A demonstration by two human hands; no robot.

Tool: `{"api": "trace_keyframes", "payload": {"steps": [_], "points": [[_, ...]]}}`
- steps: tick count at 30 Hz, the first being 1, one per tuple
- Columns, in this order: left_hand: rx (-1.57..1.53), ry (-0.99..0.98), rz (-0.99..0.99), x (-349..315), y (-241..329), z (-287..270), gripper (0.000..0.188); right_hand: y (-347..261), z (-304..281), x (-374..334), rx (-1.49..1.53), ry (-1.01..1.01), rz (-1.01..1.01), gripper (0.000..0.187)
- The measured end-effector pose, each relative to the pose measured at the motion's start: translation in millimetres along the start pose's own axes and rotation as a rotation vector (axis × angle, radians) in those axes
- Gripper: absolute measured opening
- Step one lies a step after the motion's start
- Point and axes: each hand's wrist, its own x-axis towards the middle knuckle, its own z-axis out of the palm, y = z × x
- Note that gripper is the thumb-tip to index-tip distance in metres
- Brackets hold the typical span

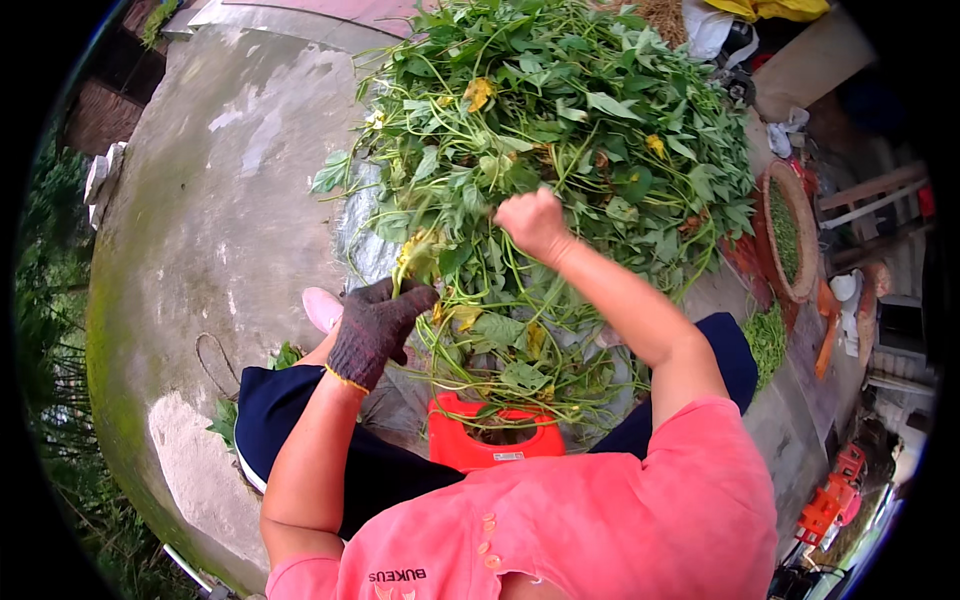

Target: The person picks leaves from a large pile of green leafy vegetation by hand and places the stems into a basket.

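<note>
My left hand [382, 325], in a dark knitted glove with a yellow-orange edge, is closed round a small bunch of green stems [420, 256] with yellowed leaves at the top. Bare and curled into a fist, my right hand [537, 224] is over the near part of a large heap of leafy green vines [590, 110]. Whatever its fingers may hold is hidden. Long stems and some yellow leaves trail from the heap down between my knees. They reach a red plastic piece [490, 455] with a wide opening, close in front of my body.
Grey plastic sheeting [372, 225] shows under the heap's left edge. Concrete floor [220, 210] stretches to the left. On the right are a round woven basket [805, 240] holding green bits, a small green pile [766, 345], and orange-red plastic items [825, 510].
</note>
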Motion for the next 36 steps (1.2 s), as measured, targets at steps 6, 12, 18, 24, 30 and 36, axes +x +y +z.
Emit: {"api": "trace_keyframes", "payload": {"steps": [6, 12, 18, 24, 30, 36], "points": [[0.502, -0.19, 0.295, -38.3, -4.2, 10.7, 0.053, -170.1, -92.6, -62.0, 0.226, 0.046, 0.046, 0.017], [0.329, -0.009, 0.408, -44.1, -48.7, 19.5, 0.037, -173.5, -133.0, -74.6, 0.46, 0.009, 0.358, 0.015], [-0.251, 0.069, 0.612, -68.6, -41.8, -15.9, 0.029, -114.7, -175.6, -57.1, 1.158, 0.113, 0.855, 0.011], [-0.343, 0.247, 0.612, -61.0, -48.6, -10.8, 0.024, -83.2, -202.6, -43.7, 1.466, 0.359, 1.05, 0.015], [-0.492, 0.477, 0.724, -43.8, -38.6, -21.6, 0.023, -111.0, -216.3, -48.3, 1.467, 0.295, 1.016, 0.018], [-0.168, 0.272, 0.878, -44.1, -33.7, 8.1, 0.04, -161.3, -212.6, -52.5, 1.473, 0.195, 0.951, 0.014]]}}
